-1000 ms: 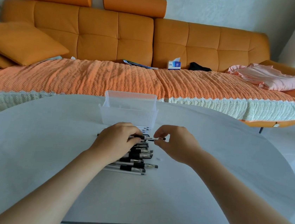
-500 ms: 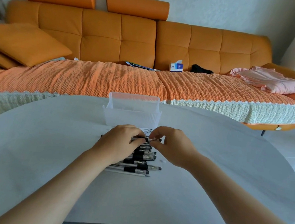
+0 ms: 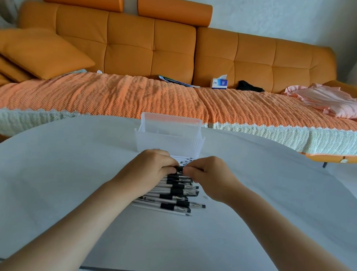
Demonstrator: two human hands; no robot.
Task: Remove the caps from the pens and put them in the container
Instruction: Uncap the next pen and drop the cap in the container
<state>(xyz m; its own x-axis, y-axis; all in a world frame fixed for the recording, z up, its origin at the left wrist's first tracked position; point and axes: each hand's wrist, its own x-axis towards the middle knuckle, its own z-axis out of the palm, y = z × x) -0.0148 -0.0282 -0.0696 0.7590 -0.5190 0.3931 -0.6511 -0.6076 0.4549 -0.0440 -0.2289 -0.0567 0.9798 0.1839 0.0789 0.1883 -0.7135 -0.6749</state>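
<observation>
Left hand [image 3: 147, 168]: fingers curled round the held pen's left part, over the far end of the pile.
Held pen [image 3: 179, 169]: only a short black stretch shows between the two hands; cap on or off cannot be told.
Pile of pens [image 3: 177, 198]: heaped crosswise on the white table [image 3: 57, 177], just near of the container.
Container [image 3: 169, 142]: clear plastic, upright, just beyond the hands.
Right hand [image 3: 210, 177]: fingertips pinch the same pen's right end.
Sofa [image 3: 127, 47]: orange, far behind, tissue box [image 3: 219, 83] on its seat.

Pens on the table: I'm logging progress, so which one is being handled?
The pen whose black section shows between the fingertips: the left hand and right hand each pinch it. The other pens lie flat on the table.
</observation>
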